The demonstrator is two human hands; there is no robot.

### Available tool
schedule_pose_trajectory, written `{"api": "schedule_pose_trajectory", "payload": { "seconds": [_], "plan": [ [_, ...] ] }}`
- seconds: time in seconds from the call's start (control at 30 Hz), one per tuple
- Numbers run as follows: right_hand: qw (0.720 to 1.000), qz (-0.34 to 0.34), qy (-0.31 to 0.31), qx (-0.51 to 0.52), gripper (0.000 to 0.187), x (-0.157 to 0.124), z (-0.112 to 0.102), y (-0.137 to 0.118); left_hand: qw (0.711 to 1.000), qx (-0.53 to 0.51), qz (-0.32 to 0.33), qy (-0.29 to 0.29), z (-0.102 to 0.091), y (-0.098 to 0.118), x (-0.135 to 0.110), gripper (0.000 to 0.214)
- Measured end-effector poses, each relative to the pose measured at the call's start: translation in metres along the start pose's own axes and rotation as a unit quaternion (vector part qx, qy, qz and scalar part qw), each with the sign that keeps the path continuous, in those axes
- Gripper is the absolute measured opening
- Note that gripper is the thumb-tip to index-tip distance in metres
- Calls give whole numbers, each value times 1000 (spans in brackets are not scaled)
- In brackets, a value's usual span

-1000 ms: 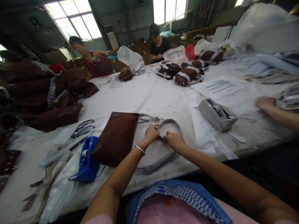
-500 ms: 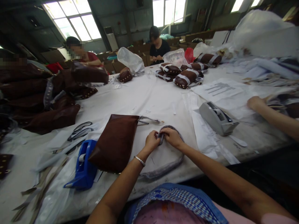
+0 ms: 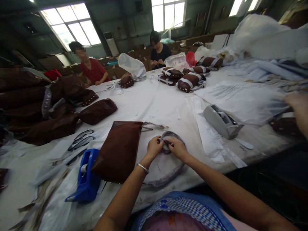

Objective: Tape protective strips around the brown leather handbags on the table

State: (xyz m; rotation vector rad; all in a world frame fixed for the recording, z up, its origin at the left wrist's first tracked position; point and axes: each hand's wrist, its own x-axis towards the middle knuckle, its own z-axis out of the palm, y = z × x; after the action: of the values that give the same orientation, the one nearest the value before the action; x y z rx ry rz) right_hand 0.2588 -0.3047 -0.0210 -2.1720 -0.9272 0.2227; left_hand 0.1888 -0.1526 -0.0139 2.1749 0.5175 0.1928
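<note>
Left hand: my fingers pinched together on the grey wrapped strap, at the top of its coil. A silver bangle sits on that wrist.

Right hand: fingertips closed on the same strap, touching the left hand's fingers, the two grips meeting at one point.

Strap: a long grey band, curling from my fingers round in a loop on the white table cover and trailing back toward my lap; its far end runs to the brown leather bag, lying flat just left of my hands.

Blue tape dispenser: beside the bag's near corner, at the table edge. Grey tape dispenser: to my right, well apart, on clear plastic sheets.

Scissors: left of the bag, near a heap of more brown bags.

Wrapped, banded bags: far side, near two seated people.

Another person's hand: right edge (not mine).

Risk, as I judge it: the coil is springy and held at one pinch only; a slackened finger could let it uncurl, and the trailing end could slide off the near edge.
</note>
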Motion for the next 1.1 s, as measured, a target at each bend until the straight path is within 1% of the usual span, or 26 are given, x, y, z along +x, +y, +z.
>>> {"api": "schedule_pose_trajectory", "payload": {
  "seconds": [0.13, 0.23, 0.33, 0.43, 0.53, 0.6, 0.67, 0.77, 0.83, 0.9, 0.97, 1.03, 1.1],
  "plan": [
    [991, -93, -72, -64, 39, 13, -13, -3, 998, -37, 35, -27, -12, -2, 3, 36],
    [972, -168, -132, -96, 30, 26, -24, -2, 996, -64, 39, -43, -15, -3, 2, 38],
    [948, -239, -181, -105, 21, 35, -31, 2, 992, -100, 38, -64, -16, -3, 0, 41],
    [930, -289, -203, -101, 19, 36, -34, 6, 985, -145, 37, -89, -15, -2, -5, 40],
    [922, -311, -210, -94, 19, 36, -34, 11, 977, -185, 30, -106, -12, 0, -10, 36],
    [923, -310, -208, -93, 16, 36, -34, 14, 973, -202, 24, -112, -10, 2, -12, 36],
    [932, -290, -193, -99, 14, 34, -33, 15, 970, -214, 20, -114, -8, 3, -14, 36],
    [953, -235, -144, -126, 22, 30, -30, 15, 970, -219, 12, -106, -5, 6, -16, 36],
    [962, -199, -115, -151, 27, 27, -29, 12, 972, -214, 8, -95, -3, 8, -16, 35],
    [964, -170, -96, -179, 27, 25, -29, 9, 975, -204, 5, -86, -1, 10, -16, 32],
    [964, -142, -86, -210, 21, 24, -30, 5, 978, -193, 3, -80, 0, 11, -16, 29],
    [961, -119, -85, -236, 14, 23, -32, 1, 980, -182, 2, -74, 1, 13, -17, 28],
    [956, -114, -98, -253, 11, 23, -34, -1, 983, -171, 2, -65, 1, 15, -18, 28]
  ]
}}
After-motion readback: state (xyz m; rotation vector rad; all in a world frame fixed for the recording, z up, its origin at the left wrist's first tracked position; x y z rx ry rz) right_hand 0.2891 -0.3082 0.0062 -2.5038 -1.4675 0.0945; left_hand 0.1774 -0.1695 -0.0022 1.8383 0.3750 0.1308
